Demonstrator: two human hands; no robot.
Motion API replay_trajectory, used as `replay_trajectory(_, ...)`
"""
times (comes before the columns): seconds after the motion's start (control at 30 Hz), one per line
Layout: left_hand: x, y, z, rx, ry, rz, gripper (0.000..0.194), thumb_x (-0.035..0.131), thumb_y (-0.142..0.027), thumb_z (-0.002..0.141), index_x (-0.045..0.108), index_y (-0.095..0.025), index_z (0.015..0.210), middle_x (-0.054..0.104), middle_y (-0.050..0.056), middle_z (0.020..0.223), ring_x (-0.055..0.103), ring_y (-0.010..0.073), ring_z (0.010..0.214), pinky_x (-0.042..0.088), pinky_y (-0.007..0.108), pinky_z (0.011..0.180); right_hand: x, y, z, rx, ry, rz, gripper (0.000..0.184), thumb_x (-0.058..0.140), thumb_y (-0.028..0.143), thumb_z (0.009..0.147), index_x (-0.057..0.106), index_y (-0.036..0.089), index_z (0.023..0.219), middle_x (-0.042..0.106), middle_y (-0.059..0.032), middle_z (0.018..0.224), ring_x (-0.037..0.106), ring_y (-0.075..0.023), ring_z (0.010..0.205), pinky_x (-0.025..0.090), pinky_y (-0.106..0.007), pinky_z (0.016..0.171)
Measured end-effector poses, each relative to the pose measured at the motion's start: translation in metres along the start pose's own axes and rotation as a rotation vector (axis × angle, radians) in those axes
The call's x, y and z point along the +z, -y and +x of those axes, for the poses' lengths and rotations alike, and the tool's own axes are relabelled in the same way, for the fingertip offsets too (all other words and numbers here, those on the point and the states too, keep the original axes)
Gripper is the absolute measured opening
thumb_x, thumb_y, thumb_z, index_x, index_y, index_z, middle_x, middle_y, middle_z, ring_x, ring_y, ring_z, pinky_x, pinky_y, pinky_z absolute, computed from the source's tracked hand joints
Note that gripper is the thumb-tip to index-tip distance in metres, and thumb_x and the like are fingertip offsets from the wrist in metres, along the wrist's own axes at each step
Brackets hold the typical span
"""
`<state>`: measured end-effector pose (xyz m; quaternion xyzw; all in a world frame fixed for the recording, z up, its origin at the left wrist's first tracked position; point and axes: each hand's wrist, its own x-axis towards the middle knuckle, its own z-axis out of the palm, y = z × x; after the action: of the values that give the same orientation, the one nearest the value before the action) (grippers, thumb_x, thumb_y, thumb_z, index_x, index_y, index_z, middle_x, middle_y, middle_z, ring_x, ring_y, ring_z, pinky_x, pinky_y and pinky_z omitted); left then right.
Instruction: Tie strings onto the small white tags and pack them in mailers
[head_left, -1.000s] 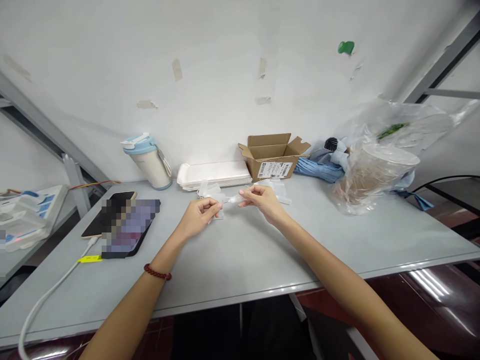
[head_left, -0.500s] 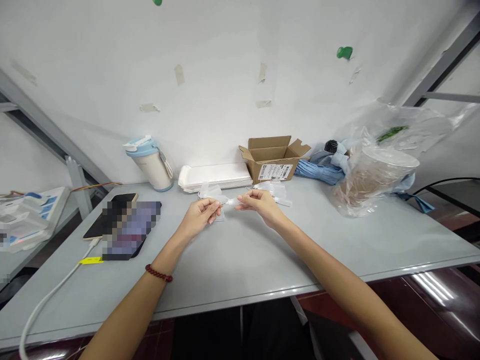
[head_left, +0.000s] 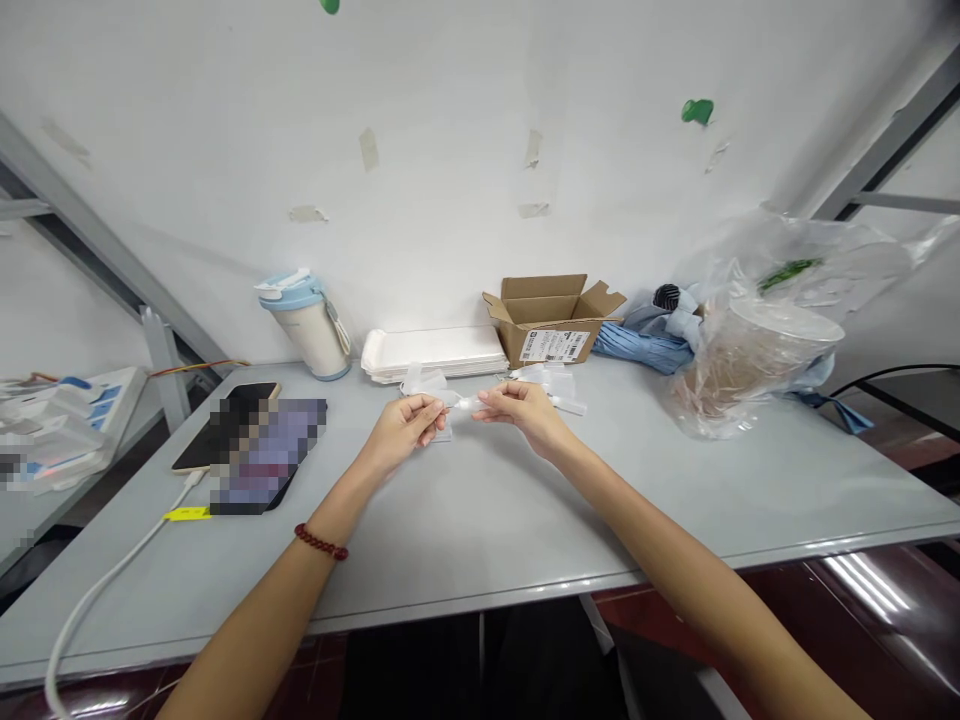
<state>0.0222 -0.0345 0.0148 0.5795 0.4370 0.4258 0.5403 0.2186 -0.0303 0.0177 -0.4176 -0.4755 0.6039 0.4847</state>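
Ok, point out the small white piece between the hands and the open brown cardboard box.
Small white piece [head_left: 465, 404]: head view, its visible middle.
Open brown cardboard box [head_left: 555, 345]: head view, labelled front wall.

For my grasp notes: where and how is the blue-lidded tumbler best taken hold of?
Probably around the cream body of the tumbler, from the front: its rounded side is exposed there, with the wall behind and the strap down its right.

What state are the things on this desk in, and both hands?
Left hand: pinched closed, contents unclear
Right hand: pinching a small white piece
Cardboard box: flaps open
Tumbler: standing, lid on
Gold-edged phone: lying flat, white cable at its end
Dark phone: lying flat, screen obscured
White flat packs: stacked
Clear bag: crumpled
Blue fabric: bunched up
Red bracelet: worn
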Motion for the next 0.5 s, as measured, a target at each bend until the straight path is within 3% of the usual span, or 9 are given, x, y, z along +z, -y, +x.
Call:
replay_trajectory(0.23,0.001,0.0,0.0,0.006,-0.028,0.005,0.036,0.066,-0.049,0.072,0.06,-0.013,0.073,0.055,-0.001,0.062,0.038,0.004,0.043,0.027,0.021,0.044,0.002,0.0,-0.001,-0.018,0.003,-0.055,0.039,0.08,0.044,0.059,0.059,0.013,0.069,0.063,-0.0002,0.064,0.07,-0.0167,0.069,0.054,-0.024,0.067)
replay_trajectory(0.5,0.005,0.0,-0.001,0.054,-0.104,0.057,0.032,0.064,-0.044,0.073,0.053,-0.015,0.064,0.046,-0.005,0.053,0.033,0.0036,0.041,0.027,0.021,0.045,0.01,-0.006,-0.008,-0.091,0.008,-0.268,0.046,0.066,0.06,0.068,0.051,0.016,0.074,0.062,0.0012,0.056,0.066,-0.0166,0.048,0.048,-0.023,0.048)
